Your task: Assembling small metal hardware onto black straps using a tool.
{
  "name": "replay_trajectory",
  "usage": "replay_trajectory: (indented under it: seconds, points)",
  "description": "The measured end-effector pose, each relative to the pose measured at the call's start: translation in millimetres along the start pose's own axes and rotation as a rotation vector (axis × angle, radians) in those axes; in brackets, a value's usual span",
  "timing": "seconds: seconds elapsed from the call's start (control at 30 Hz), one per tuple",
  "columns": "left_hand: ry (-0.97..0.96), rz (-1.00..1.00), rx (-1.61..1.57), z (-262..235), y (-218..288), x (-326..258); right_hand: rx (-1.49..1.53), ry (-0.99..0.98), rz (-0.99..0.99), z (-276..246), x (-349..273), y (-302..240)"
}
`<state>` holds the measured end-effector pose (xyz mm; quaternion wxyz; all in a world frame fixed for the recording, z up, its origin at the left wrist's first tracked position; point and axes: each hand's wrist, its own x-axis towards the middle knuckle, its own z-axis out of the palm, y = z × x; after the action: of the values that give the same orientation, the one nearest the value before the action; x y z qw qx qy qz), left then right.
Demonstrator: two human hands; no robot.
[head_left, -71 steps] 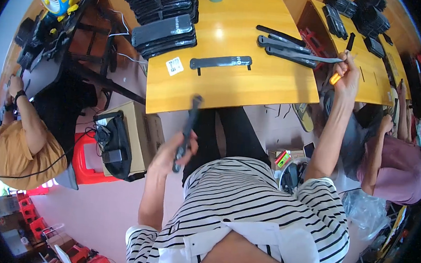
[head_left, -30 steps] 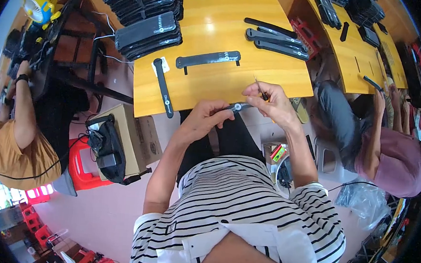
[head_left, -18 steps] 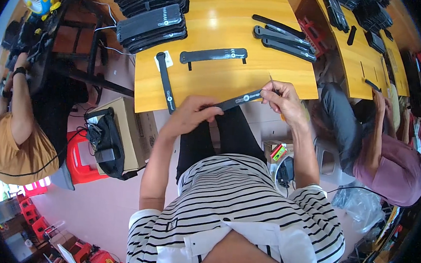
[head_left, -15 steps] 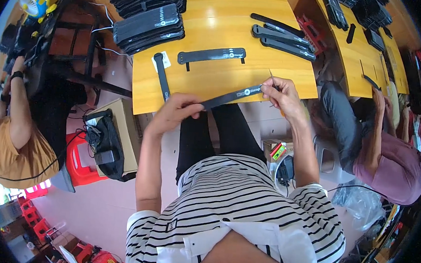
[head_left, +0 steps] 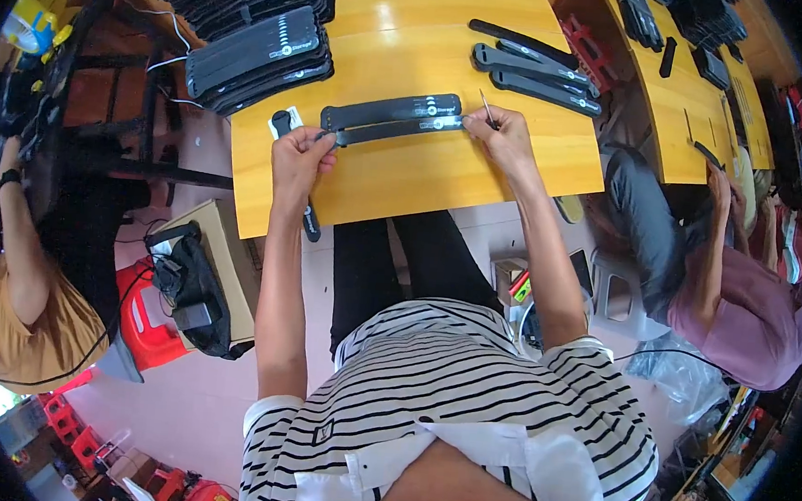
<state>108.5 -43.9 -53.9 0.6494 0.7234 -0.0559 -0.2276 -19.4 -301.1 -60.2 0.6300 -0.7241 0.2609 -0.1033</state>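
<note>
I sit at a yellow wooden table. My left hand pinches the left end of a long flat black strip, and my right hand holds its right end. The strip lies across the tabletop between the hands. A thin pale stick pokes up from my right fingers. Just behind it a second, wider black strip lies parallel and touching. A third black strip lies lengthwise under my left hand, reaching the table's front edge.
Stacks of black strips fill the back left of the table; three loose ones lie at the back right. A person in pink sits at the neighbouring table on the right, a person in an orange shirt on the left. A cardboard box and a red stool stand on the floor.
Both hands carried the strip from the table's front edge farther onto the tabletop and laid it against the wider strip. The camera view dipped closer to the table.
</note>
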Motion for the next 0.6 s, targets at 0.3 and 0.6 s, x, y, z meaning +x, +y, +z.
replay_trajectory:
  seconds: [0.3, 0.6]
  points:
    - [0.113, -0.043, 0.014, 7.1, -12.1, 22.5, -0.213, 0.163, -0.055, 7.3, 18.7, 17.1]
    - [0.204, 0.069, 0.129, 5.7, -25.4, 29.2, -0.244, 0.194, -0.035, 15.3, 25.4, 20.9]
